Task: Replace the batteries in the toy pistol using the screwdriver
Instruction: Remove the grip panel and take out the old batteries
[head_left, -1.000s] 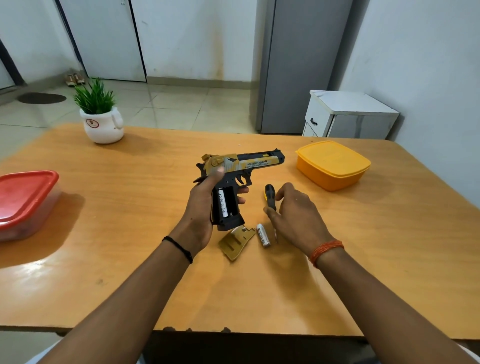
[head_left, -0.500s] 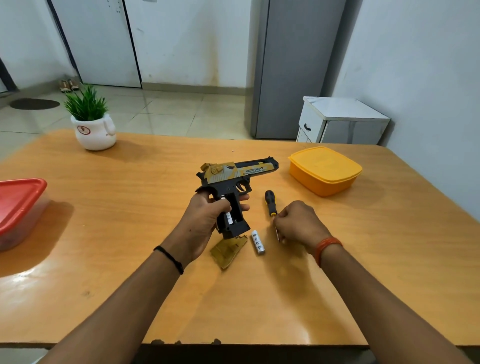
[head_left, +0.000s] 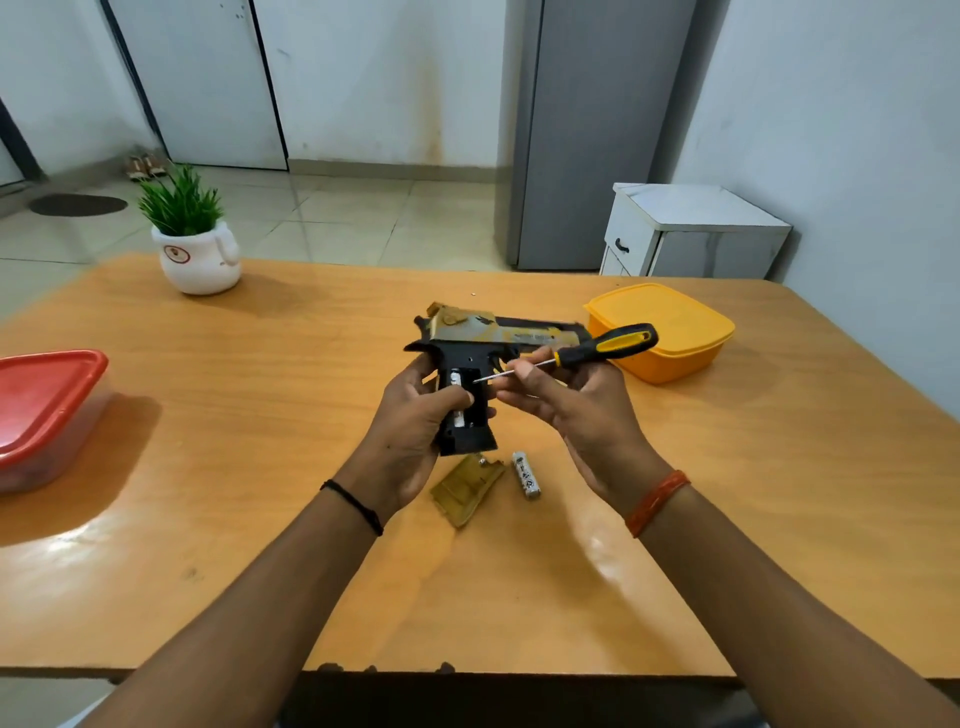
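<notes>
While the left hand (head_left: 415, 415) wraps round the black grip of the gold-and-black plastic toy pistol (head_left: 483, 358), thumb laid across the open battery bay, the right hand (head_left: 566, 400) pinches the thin steel shaft of the black-and-yellow-handled screwdriver (head_left: 587, 353) between its fingertips, the tip aimed into the bay beside a silver cell (head_left: 456, 395) that sits in it. Both hands hold the pistol raised above the middle of the wooden table (head_left: 260, 467), barrel pointing toward the right edge

Levering the cell out looks like the step in hand. The risk, as I judge it, is the tip skidding off the smooth casing and jabbing the thumb just beside it, since the fingers grip the shaft and not the handle and so give little control. A cell that pops free could also roll toward the near edge

Below the hands, on the table, lie the loose gold plastic grip cover (head_left: 467, 488) and, just beside it, a loose silver cylindrical battery (head_left: 525, 474). An orange lidded plastic box (head_left: 670, 322) sits toward the far right corner, close behind the screwdriver handle, a red-lidded clear container (head_left: 47, 410) stands at the left edge, and a white ceramic pot with a green plant (head_left: 197, 254) near the far left corner. None of these blocks the work
</notes>
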